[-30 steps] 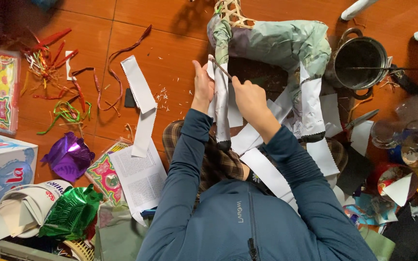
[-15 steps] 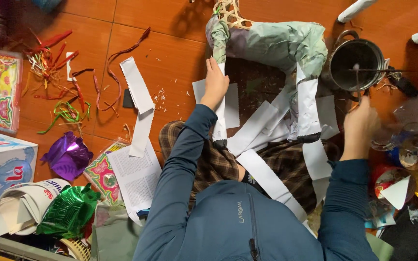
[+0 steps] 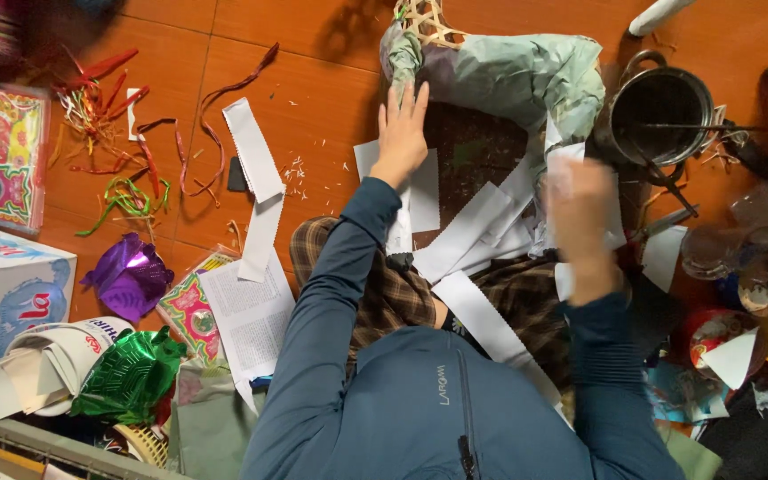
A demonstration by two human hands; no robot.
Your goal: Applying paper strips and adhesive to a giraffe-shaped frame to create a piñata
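Left hand (image 3: 402, 129) lies open and flat, holding nothing, on the paper-covered frame's (image 3: 500, 76) left leg, just above it. Right hand (image 3: 580, 209) is blurred near the right leg; its grip is unclear.

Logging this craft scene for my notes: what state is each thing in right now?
left hand: open, flat on the paper-covered frame
right hand: blurred, at the white paper strips
metal pot: upright, a stick across its rim
purple foil: crumpled
green foil: crumpled
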